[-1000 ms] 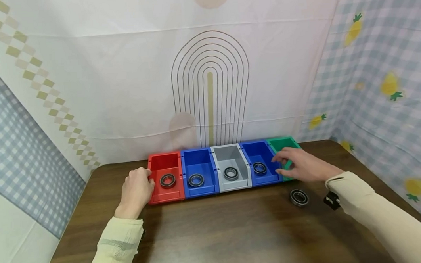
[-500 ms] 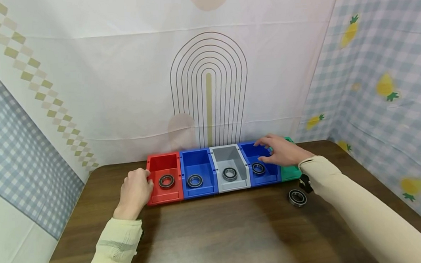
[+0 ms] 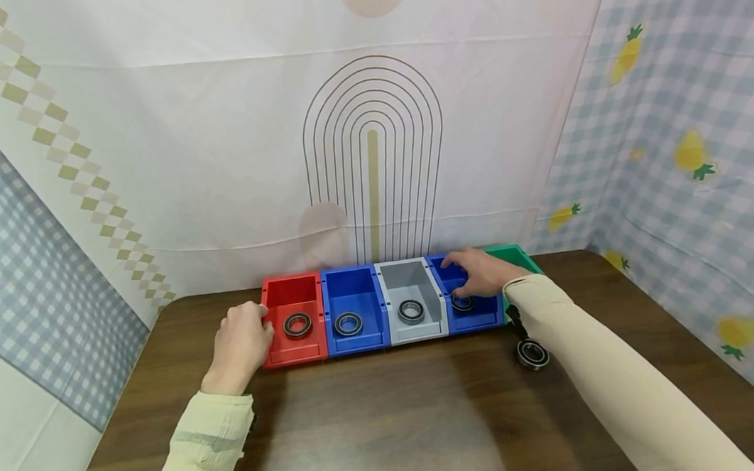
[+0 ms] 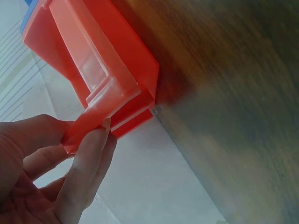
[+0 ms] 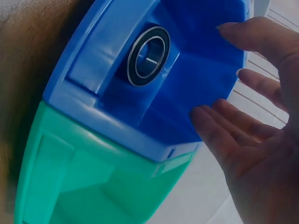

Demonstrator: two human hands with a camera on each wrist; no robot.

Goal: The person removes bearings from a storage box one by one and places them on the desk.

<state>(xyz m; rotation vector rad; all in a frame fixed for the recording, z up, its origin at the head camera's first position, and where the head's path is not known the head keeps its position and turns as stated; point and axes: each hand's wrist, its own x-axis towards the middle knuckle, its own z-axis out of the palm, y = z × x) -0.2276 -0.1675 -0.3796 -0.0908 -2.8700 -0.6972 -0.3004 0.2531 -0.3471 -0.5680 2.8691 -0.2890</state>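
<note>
The left hand [image 3: 240,346] pinches the left side wall of the red bin [image 4: 117,60] between thumb and fingers. Above the right-hand blue bin [image 5: 117,107], the right hand [image 3: 480,271] hangs with spread fingers, holding nothing. A bearing [image 5: 148,56] lies flat in that bin, beneath the hand and not touched. Single bearings also lie in the red bin [image 3: 298,326], the left blue bin [image 3: 348,324] and the grey bin [image 3: 411,311]. Next to the right forearm, a loose bearing [image 3: 532,354] rests on the table.
The bins stand joined in a row on the brown table [image 3: 386,413], against a patterned white cloth [image 3: 232,165]. A green bin [image 5: 88,191] forms the right end, partly covered by the right hand and sleeve. Checked cloth [image 3: 688,198] hangs at the right.
The right hand has moved left from the green bin to over the right-hand blue bin, and its sleeve now comes close to the loose bearing. The left hand stays on the red bin.
</note>
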